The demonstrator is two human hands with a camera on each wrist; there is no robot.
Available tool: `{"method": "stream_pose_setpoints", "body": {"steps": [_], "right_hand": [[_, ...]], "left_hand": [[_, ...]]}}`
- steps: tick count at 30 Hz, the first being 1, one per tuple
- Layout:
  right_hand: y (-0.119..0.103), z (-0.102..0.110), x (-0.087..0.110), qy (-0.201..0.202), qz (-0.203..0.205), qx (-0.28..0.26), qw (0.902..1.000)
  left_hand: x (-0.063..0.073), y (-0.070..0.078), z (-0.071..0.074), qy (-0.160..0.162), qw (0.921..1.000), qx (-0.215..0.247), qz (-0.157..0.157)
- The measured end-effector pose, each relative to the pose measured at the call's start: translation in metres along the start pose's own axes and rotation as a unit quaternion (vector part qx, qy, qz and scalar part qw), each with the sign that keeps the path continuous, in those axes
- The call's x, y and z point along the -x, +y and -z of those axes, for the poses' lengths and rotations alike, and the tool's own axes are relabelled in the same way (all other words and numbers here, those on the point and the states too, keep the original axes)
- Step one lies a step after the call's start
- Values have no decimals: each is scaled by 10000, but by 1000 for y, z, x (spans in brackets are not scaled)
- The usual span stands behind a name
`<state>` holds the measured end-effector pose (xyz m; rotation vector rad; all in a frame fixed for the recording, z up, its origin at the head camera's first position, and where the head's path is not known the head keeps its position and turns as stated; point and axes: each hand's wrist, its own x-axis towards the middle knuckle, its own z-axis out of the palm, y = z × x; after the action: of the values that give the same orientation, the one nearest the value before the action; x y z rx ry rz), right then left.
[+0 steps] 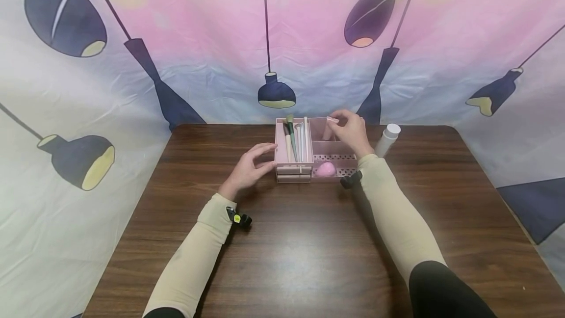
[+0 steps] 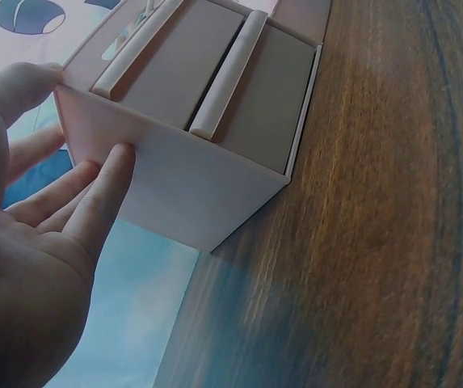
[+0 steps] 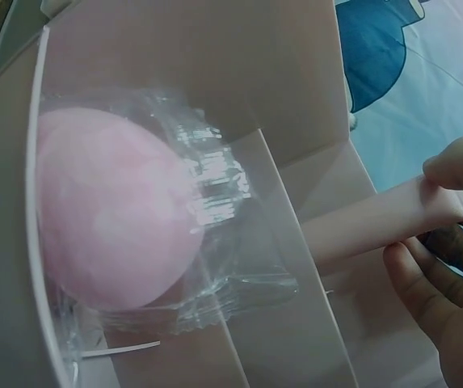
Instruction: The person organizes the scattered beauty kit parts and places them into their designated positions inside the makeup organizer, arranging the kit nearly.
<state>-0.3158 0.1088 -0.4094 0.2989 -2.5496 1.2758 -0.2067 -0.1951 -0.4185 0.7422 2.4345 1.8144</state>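
A pink desktop organizer [image 1: 293, 166] with two small drawers stands on the table. Its left section holds several makeup brushes [image 1: 296, 139]. My left hand [image 1: 252, 171] rests extended fingertips against the organizer's left side wall, the thumb by its front corner in the left wrist view. Between thumb and fingers, my right hand [image 1: 350, 131] pinches the flat end of a pink squeeze tube [image 3: 393, 214]. The tube's other end reaches down into the rear right compartment, hidden behind a divider in the right wrist view. In the front right compartment lies a pink makeup sponge [image 3: 118, 210] in clear wrapping.
A white bottle [image 1: 388, 139] with a white cap stands right of the organizer, beside my right wrist. The brown wooden table [image 1: 282, 249] ends at the back against a hanging cloth [image 1: 220, 63] printed with lamps.
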Motion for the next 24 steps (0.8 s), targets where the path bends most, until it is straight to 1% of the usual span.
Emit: {"method": "stream_pose_setpoints", "body": {"steps": [10, 16, 20, 24], "right_hand": [[-1, 3, 0, -55, -129, -51, 9999], [-1, 0, -2, -45, -17, 2, 10000], [-3, -6, -4, -143, 141, -126, 9997], [-7, -10, -6, -216, 186, -233, 9993]], "left_hand": [[0, -2, -1, 31, 9999, 102, 7], [0, -2, 0, 23, 9999, 136, -19], [0, -1, 0, 22, 9999, 118, -34], [0, 0, 0, 13, 10000, 54, -11]]}}
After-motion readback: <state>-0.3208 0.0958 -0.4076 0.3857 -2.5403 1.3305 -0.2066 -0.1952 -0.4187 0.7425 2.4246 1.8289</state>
